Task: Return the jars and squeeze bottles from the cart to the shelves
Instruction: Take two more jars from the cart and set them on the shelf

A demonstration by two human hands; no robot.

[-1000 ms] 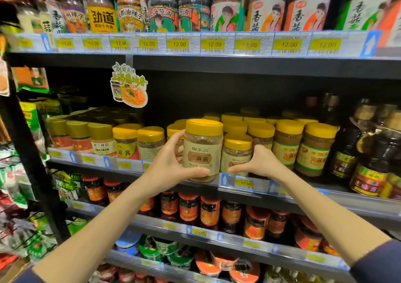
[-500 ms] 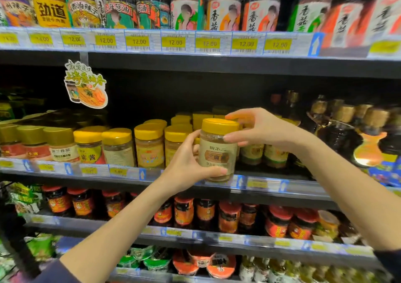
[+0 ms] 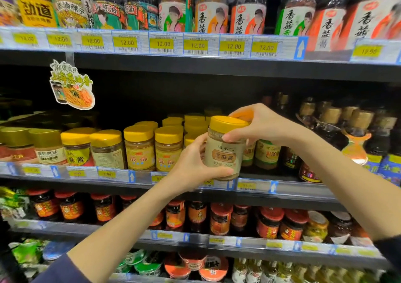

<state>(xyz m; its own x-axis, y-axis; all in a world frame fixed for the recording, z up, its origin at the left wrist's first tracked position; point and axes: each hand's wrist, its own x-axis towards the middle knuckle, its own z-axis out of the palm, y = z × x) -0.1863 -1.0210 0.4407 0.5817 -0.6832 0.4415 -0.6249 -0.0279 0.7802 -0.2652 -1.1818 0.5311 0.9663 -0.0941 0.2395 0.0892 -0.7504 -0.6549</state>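
Premises: retail grocery shop, condiment aisle.

Fixtures: black metal shelves [image 3: 217, 68] in stacked tiers.

Shelf edges: clear plastic strips holding yellow price tags [image 3: 127, 42] printed 12.00 with barcodes, plus blue arrow markers [image 3: 300, 48].

Stock: repeated rows of yellow-lidded paste jars [image 3: 138, 150], red-lidded sauce jars [image 3: 71, 206] and dark glass bottles [image 3: 329, 133].

Display: die-cut cardboard noodle promotion sign [image 3: 72, 87] hanging from the top shelf.
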